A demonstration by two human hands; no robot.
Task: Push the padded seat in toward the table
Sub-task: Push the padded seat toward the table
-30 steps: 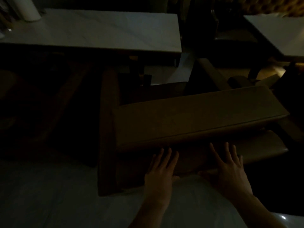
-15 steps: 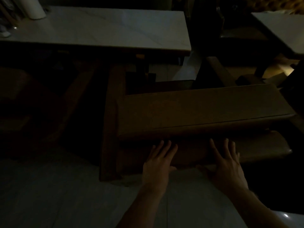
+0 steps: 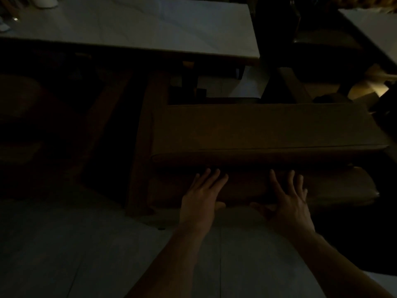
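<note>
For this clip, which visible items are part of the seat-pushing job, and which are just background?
Part of the job:
- padded seat
- marble-topped table ahead of it
- left hand and right hand, both flat and open against the seat's near side

Just lying about:
- second table at upper right
- white cylinder on the table's far left corner
- tiled floor

There is a single view, from a camera worn on the person's head, looking forward and steeply down in a dim room. It sits close above the two forearms, which reach in from the bottom edge toward the padded seat (image 3: 268,134) at mid-frame. The pale counter (image 3: 150,24) runs across the top, farther off, and the tiled floor (image 3: 64,254) fills the lower left.
</note>
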